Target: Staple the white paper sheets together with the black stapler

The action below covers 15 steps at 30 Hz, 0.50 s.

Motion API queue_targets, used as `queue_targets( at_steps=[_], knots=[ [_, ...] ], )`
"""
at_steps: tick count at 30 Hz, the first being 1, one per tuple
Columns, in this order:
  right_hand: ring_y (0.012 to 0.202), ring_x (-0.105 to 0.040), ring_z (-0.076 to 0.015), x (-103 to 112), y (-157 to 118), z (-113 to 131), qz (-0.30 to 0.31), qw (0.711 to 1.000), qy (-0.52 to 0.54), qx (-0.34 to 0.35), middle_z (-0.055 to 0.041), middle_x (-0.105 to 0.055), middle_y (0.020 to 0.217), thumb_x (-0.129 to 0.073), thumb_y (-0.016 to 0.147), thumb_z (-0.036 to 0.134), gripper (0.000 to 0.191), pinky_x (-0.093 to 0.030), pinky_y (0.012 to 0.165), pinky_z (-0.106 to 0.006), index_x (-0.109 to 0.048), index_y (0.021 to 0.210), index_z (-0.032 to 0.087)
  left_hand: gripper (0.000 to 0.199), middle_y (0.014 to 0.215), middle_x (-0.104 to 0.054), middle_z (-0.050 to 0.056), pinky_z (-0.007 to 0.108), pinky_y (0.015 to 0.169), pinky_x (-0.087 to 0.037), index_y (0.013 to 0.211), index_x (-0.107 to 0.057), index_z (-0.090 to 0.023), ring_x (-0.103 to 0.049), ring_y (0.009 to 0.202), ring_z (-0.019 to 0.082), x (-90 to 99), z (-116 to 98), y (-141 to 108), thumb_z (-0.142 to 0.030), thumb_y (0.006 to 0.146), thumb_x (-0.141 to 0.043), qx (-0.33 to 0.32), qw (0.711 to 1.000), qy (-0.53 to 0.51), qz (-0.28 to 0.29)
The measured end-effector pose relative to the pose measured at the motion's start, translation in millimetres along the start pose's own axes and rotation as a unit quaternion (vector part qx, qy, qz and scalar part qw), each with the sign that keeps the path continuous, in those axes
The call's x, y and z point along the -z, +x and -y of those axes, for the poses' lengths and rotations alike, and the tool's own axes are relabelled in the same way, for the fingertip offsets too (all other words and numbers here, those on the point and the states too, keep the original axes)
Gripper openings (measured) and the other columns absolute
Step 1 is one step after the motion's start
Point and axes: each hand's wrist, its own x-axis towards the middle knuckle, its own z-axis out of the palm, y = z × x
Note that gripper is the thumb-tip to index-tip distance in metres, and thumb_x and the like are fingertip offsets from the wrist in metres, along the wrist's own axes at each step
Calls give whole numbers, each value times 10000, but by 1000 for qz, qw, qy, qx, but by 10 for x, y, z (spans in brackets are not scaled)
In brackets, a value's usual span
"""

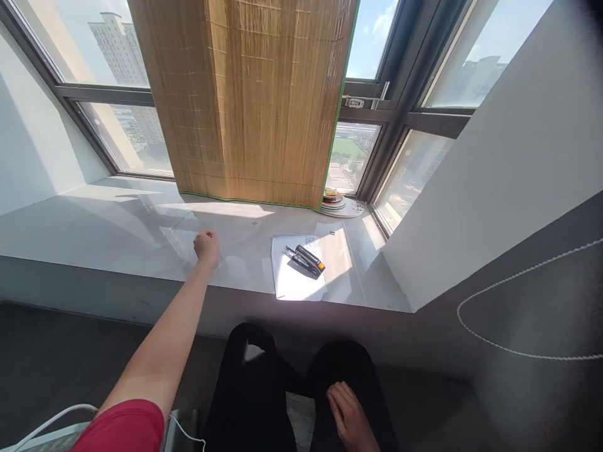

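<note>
Currently I have the left hand (206, 246) out at arm's length over the pale, glossy windowsill (245, 251), left of the sill's middle and a little back from its front edge. Its fingers are curled into a fist; I can't tell from my view whether something small is tucked inside, or whether the knuckles touch the surface. A short crimson sleeve (127, 430) covers the upper part of that arm.

I have the right hand (349, 415) lying on the black-trousered right leg (348, 361), well below the sill, with its fingers together and loosely bent. The palm is turned out of sight, so I can't say whether it is open or gripping.

To the right of the left fist, and apart from it, I see white sheets of paper (287, 285) at the front edge of the sill, nearer its right end. On them lie two slim tools, slanting side by side: a black one with an orange end (311, 257) and a thinner black one with a narrow tip (300, 261).

A small stack of plates (332, 202) sits at the back right corner, beside a brown slatted blind with green edging (264, 113) that hangs down to the sill's back part.
</note>
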Motion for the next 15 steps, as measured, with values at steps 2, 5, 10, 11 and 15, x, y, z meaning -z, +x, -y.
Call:
queue_targets(
  at_steps=[2,5,10,11,15],
  knots=[
    [671,-642,-188,11,149,24,-26,999,-12,29,-15,-667,765,-447,1134,222,324,-550,666,-334,-643,878,260,158,1085,-727,173,439,986,-549,952,-703,-190,-688,1100,326,-203,-37,-347,-109,924,-570,-72,989,110,60],
    [677,-609,-176,109,554,111,-66,994,-26,79,-4,-641,738,-511,1100,153,274,-502,688,-326,-622,867,245,195,1245,-690,185,451,1035,-513,1030,-731,-200,-626,1242,349,-487,-95,-807,-130,937,-574,-203,945,214,144],
    [720,-564,-211,427,1790,326,-162,981,-13,102,-41,-618,728,-501,1106,209,328,-460,719,-371,-600,796,251,250,1244,-685,195,498,1031,-492,1099,-729,-188,-596,1263,374,-801,-257,-880,-172,1013,-495,-218,924,256,180],
    [760,-580,-231,467,2092,351,-160,984,-15,76,-57,-625,753,-468,1123,247,339,-480,750,-389,-621,821,256,257,1252,-683,202,491,1025,-493,1116,-725,-180,-600,1261,374,-851,-294,-808,-169,1017,-488,-214,925,253,187],
    [1081,-627,-319,456,3128,279,-130,990,-47,28,-145,-709,1090,-553,1097,381,230,-524,969,-470,-697,1155,212,293,1225,-694,228,464,976,-510,1233,-690,-136,-643,1200,375,-998,-406,-398,-154,1020,-490,-166,935,231,210]
  ],
)
